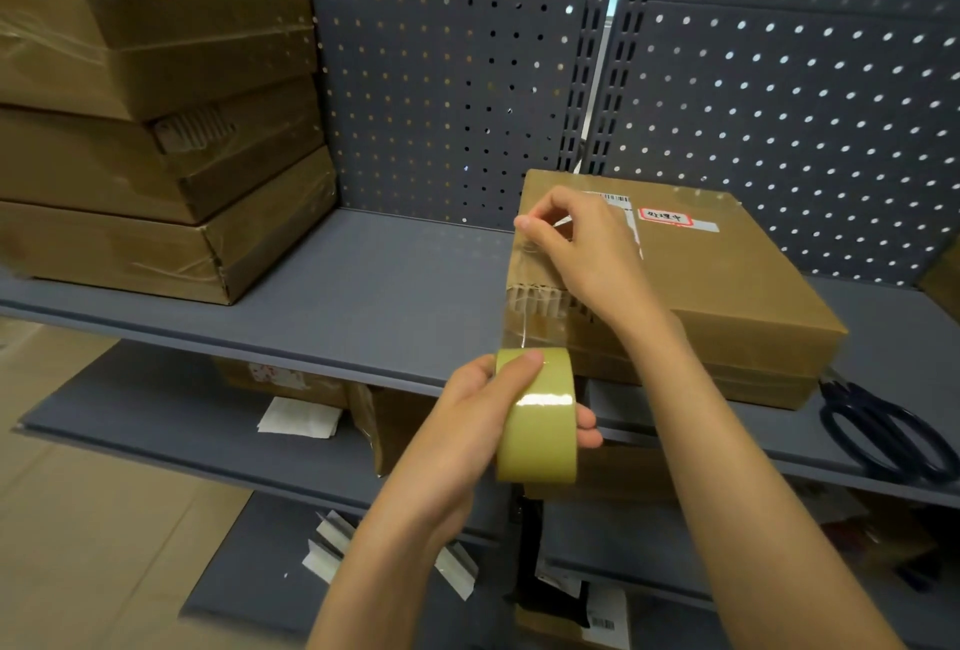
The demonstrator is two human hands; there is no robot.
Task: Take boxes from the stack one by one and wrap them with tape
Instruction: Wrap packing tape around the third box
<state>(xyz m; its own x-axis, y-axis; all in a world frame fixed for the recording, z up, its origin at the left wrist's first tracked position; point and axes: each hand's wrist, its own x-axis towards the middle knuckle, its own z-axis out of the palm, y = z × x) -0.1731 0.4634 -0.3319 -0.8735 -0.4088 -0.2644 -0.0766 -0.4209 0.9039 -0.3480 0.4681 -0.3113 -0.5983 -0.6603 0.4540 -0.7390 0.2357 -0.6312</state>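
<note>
A person's two bare hands work at a grey metal shelf [363, 296] backed by perforated panels. The left hand [483, 420] grips a roll of yellowish packing tape [537, 415], fingers [584, 428] curled through its core and thumb pressed along the outer face. From the top of the roll a clear strip of tape [514, 296] runs upward, away from those fingers, to the right hand [576, 244]. The right hand's thumb and forefinger pinch the strip's free end against the top left corner of a flat brown cardboard box [727, 285]; its other fingers are curled loosely.

This box lies on the shelf directly under and to the right of the right hand's fingers, its torn, corrugated near-left edge just below them and above the roll. On its top, beyond the fingers, sits a white label with a barcode and a red-bordered sticker [665, 218] carrying handwritten characters too small to read.

Far to the left of both hands stands a stack of three taped boxes [156, 129]. Black scissors [883, 436] lie on the shelf right of the right forearm.
</note>
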